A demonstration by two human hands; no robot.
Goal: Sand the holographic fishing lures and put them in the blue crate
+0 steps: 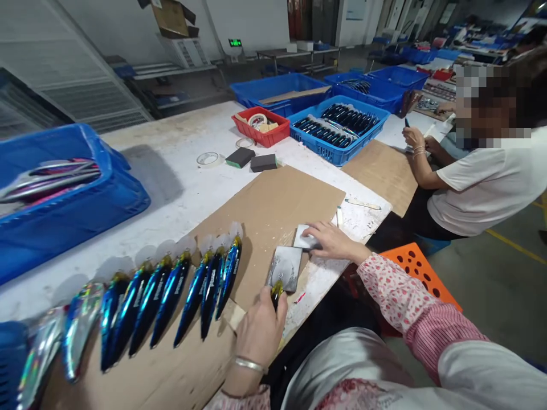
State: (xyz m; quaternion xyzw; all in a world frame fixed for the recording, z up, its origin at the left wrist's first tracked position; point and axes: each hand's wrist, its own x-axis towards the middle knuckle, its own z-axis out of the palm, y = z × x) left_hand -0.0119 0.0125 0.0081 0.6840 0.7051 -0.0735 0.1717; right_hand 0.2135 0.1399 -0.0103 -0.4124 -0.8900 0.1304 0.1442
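Evidently left fingers (264, 297) around lure (277, 289), right fingers (313, 231) on block (301, 240), grip unclear; lettering (212, 278) illegible.

Lure (277, 287) in left hand (260, 327)

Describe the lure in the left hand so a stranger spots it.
On the white table, find the brown cardboard sheet, then the nearest grey block at its edge. The lure shows its yellow end over that block. Unlike the lures lying in a row, this one is gripped in the left hand.
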